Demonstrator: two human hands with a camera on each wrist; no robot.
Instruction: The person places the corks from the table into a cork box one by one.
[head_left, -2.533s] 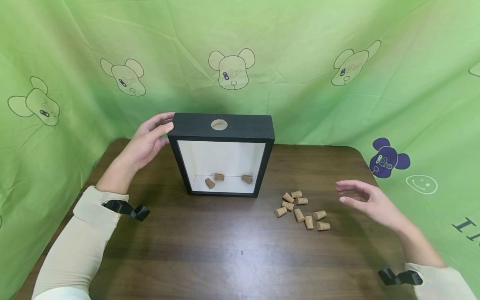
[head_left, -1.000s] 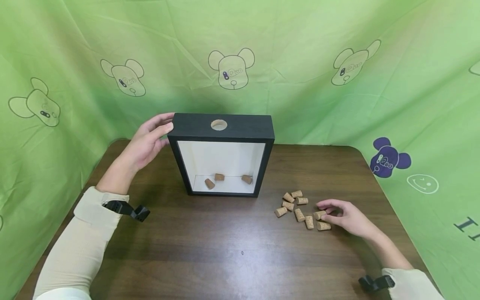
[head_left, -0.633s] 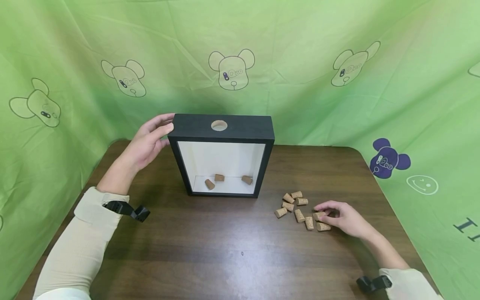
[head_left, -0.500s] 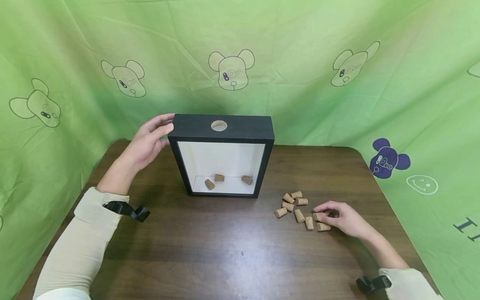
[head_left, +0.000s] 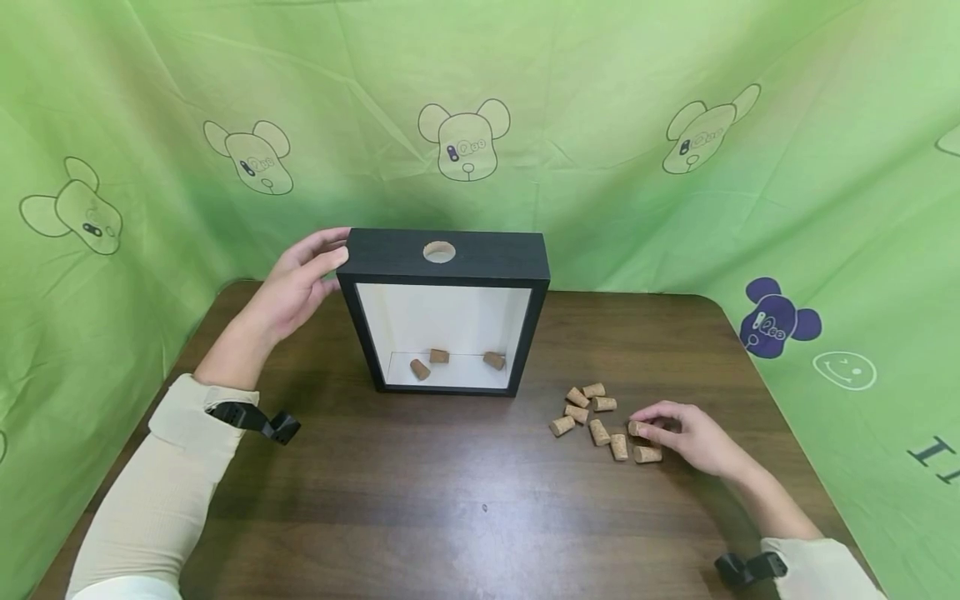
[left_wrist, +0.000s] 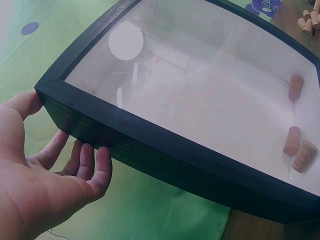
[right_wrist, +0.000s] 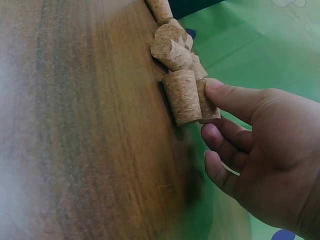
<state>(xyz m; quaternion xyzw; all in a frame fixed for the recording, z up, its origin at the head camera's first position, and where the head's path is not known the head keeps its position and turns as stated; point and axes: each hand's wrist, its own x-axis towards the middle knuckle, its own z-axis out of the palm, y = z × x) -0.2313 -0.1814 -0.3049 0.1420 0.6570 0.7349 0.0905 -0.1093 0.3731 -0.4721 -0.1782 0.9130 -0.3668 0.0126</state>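
Note:
A black-framed box [head_left: 450, 279] stands upright, with a white inside, a clear front and a round hole [head_left: 439, 252] in its top. Inside, on its floor, lie three corks [head_left: 439, 356]. My left hand [head_left: 292, 283] rests its fingertips against the box's left side, thumb at the top corner. Off to the right, thumb and fingers of my right hand [head_left: 697, 437] pinch a cork [right_wrist: 204, 92] by the edge of a loose group. One loose cork [head_left: 648, 455] lies just in front of that hand.
Several more corks [head_left: 598, 432] lie scattered on the brown wooden table [head_left: 420, 492], between the box and my right hand. A green printed cloth [head_left: 600, 167] hangs behind the table and along both sides. Each wrist wears a black strap [head_left: 251, 417] with a small mount.
My right hand has come in leftward and down from the table's right side to the corks and taken hold of one, which now sits slightly higher. My left hand and the box stay put.

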